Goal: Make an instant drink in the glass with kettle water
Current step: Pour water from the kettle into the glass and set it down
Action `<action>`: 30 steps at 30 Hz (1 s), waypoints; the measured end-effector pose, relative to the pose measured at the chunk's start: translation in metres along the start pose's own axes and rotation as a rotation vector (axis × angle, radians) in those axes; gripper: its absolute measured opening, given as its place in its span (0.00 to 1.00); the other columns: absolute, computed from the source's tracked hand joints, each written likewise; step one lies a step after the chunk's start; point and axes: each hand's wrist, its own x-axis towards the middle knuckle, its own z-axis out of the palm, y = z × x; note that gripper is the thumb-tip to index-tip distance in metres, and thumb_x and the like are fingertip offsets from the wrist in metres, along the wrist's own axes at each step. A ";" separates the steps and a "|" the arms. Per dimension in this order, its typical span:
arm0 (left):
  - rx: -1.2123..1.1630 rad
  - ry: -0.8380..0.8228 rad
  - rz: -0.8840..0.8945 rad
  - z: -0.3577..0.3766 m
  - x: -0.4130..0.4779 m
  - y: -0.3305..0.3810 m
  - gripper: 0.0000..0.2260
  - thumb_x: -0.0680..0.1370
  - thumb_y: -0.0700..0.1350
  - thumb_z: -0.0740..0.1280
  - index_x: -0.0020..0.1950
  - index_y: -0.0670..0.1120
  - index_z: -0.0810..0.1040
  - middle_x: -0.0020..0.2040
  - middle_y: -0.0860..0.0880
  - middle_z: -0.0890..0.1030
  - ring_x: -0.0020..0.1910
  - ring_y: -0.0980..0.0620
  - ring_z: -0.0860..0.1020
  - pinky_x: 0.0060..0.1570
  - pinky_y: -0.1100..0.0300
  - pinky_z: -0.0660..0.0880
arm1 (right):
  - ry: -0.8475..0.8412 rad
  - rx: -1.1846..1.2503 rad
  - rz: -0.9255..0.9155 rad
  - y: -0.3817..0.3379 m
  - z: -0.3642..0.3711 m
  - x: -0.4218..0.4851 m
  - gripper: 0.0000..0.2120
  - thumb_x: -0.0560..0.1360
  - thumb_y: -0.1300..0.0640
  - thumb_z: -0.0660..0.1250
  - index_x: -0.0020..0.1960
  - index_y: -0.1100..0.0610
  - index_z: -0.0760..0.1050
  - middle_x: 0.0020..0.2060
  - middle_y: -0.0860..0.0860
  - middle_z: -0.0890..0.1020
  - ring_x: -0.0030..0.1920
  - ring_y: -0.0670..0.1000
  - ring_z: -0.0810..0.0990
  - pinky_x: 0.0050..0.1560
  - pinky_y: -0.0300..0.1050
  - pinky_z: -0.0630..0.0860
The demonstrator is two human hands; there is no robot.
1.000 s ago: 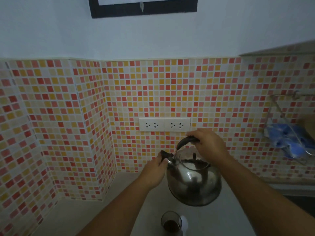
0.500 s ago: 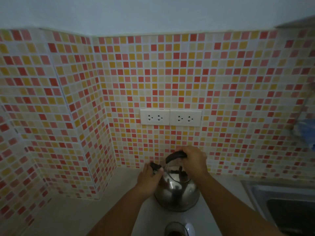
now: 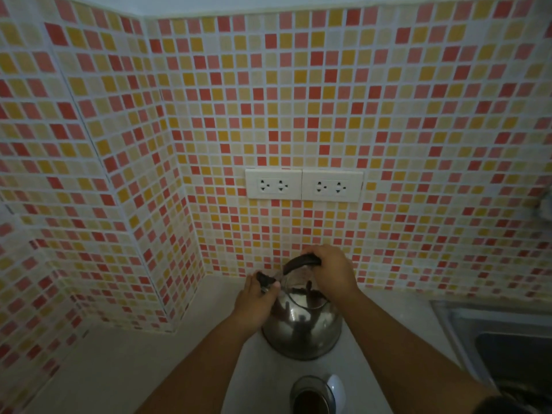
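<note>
Resting on the table (image 3: 125,363) at 6 o'clock, the steel kettle (image 3: 301,327) is held by both hands: right hand (image 3: 331,270) fingers wrapped around its black handle, left hand (image 3: 254,303) fingers pinching the spout cap. The glass (image 3: 312,395) of dark drink stands just nearer, at 6 o'clock.

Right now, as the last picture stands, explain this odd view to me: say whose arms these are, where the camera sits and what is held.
There is no machine here. One camera worn on a person's head looks forward and down, so both arms are that person's own. The right hand grips the dark arched handle of a shiny round steel kettle, which sits on the pale counter. The left hand holds the kettle's dark spout cap. Nearer the person stands a clear glass with dark liquid. A steel sink lies at the right.
</note>
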 end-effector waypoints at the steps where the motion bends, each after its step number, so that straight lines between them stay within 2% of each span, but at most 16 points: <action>1: 0.001 -0.001 -0.004 0.000 0.001 0.000 0.31 0.80 0.58 0.58 0.78 0.46 0.54 0.79 0.47 0.57 0.77 0.42 0.58 0.77 0.45 0.57 | -0.006 0.004 0.007 0.001 0.001 0.001 0.16 0.72 0.65 0.64 0.54 0.50 0.78 0.50 0.50 0.81 0.51 0.52 0.77 0.55 0.49 0.76; 9: 0.027 -0.015 -0.019 0.001 0.003 -0.004 0.31 0.79 0.58 0.59 0.78 0.46 0.55 0.78 0.45 0.59 0.76 0.41 0.60 0.76 0.44 0.58 | -0.025 0.023 0.023 0.007 0.004 0.005 0.16 0.72 0.64 0.66 0.56 0.48 0.77 0.52 0.50 0.81 0.54 0.53 0.77 0.58 0.52 0.76; 12: 0.043 0.007 -0.035 0.001 0.002 -0.002 0.34 0.79 0.59 0.59 0.79 0.46 0.52 0.79 0.46 0.56 0.77 0.41 0.58 0.76 0.44 0.58 | -0.013 -0.152 -0.026 0.005 0.001 -0.001 0.19 0.72 0.60 0.67 0.61 0.46 0.73 0.59 0.49 0.78 0.61 0.54 0.72 0.66 0.54 0.64; 14: 0.078 0.071 -0.052 0.003 -0.002 0.000 0.36 0.78 0.60 0.59 0.79 0.47 0.47 0.80 0.46 0.54 0.77 0.41 0.57 0.76 0.44 0.58 | 0.080 -0.241 -0.080 0.004 -0.002 -0.015 0.22 0.71 0.59 0.68 0.63 0.47 0.71 0.62 0.50 0.74 0.64 0.55 0.67 0.66 0.52 0.60; 16: 0.099 0.139 -0.038 0.005 -0.010 0.001 0.36 0.78 0.60 0.59 0.80 0.48 0.47 0.80 0.47 0.53 0.78 0.41 0.56 0.76 0.44 0.57 | 0.249 -0.158 -0.054 0.006 -0.003 -0.042 0.17 0.70 0.61 0.68 0.58 0.51 0.73 0.54 0.51 0.76 0.57 0.54 0.70 0.58 0.47 0.64; 18: 0.091 0.185 0.000 0.009 -0.021 0.000 0.34 0.79 0.58 0.60 0.79 0.48 0.49 0.80 0.46 0.56 0.77 0.41 0.58 0.76 0.44 0.58 | 0.334 -0.062 0.120 0.015 -0.003 -0.076 0.08 0.70 0.62 0.67 0.48 0.54 0.75 0.42 0.48 0.77 0.47 0.51 0.75 0.48 0.41 0.69; 19: 0.086 0.204 0.015 0.010 -0.027 -0.001 0.34 0.79 0.57 0.61 0.79 0.48 0.50 0.79 0.46 0.57 0.77 0.41 0.58 0.76 0.45 0.58 | 0.287 -0.060 0.242 0.022 -0.002 -0.092 0.03 0.71 0.61 0.65 0.44 0.55 0.75 0.39 0.49 0.79 0.43 0.52 0.78 0.43 0.41 0.73; 20: 0.081 0.220 0.022 0.012 -0.033 -0.002 0.33 0.79 0.56 0.61 0.79 0.48 0.51 0.79 0.45 0.58 0.77 0.41 0.59 0.76 0.45 0.58 | 0.165 -0.109 0.355 0.028 0.000 -0.106 0.03 0.73 0.60 0.63 0.43 0.56 0.76 0.39 0.51 0.81 0.42 0.53 0.80 0.41 0.42 0.76; 22: 0.060 0.240 0.015 0.015 -0.044 -0.002 0.32 0.79 0.54 0.62 0.79 0.47 0.54 0.78 0.43 0.60 0.76 0.41 0.60 0.76 0.46 0.59 | -0.201 -0.254 0.542 0.038 0.006 -0.134 0.09 0.75 0.55 0.61 0.50 0.58 0.77 0.49 0.56 0.82 0.49 0.56 0.81 0.49 0.44 0.77; 24: 0.019 0.246 0.020 0.017 -0.056 -0.001 0.30 0.79 0.53 0.63 0.78 0.48 0.57 0.77 0.42 0.62 0.75 0.41 0.62 0.75 0.46 0.60 | -0.428 -0.290 0.619 0.042 0.013 -0.161 0.19 0.75 0.46 0.60 0.57 0.58 0.77 0.56 0.55 0.80 0.56 0.55 0.79 0.55 0.45 0.74; 26: -0.002 0.259 0.031 0.018 -0.067 -0.001 0.28 0.78 0.53 0.63 0.77 0.49 0.60 0.75 0.42 0.65 0.73 0.41 0.64 0.74 0.46 0.62 | -0.470 -0.279 0.604 0.041 0.019 -0.181 0.25 0.75 0.39 0.56 0.58 0.57 0.76 0.57 0.54 0.80 0.57 0.54 0.79 0.55 0.44 0.73; 27: -0.007 0.260 0.029 0.018 -0.072 -0.001 0.27 0.78 0.53 0.64 0.76 0.49 0.62 0.74 0.42 0.67 0.73 0.41 0.65 0.74 0.46 0.63 | -0.489 -0.305 0.571 0.039 0.022 -0.189 0.25 0.75 0.38 0.56 0.59 0.55 0.76 0.57 0.53 0.81 0.56 0.53 0.79 0.55 0.44 0.73; 30: -0.039 0.206 -0.015 0.019 -0.082 -0.001 0.27 0.76 0.56 0.64 0.74 0.51 0.65 0.72 0.44 0.70 0.71 0.41 0.68 0.71 0.44 0.67 | -0.526 -0.398 0.486 0.031 0.029 -0.201 0.25 0.75 0.43 0.57 0.68 0.53 0.66 0.60 0.53 0.79 0.59 0.54 0.78 0.55 0.45 0.73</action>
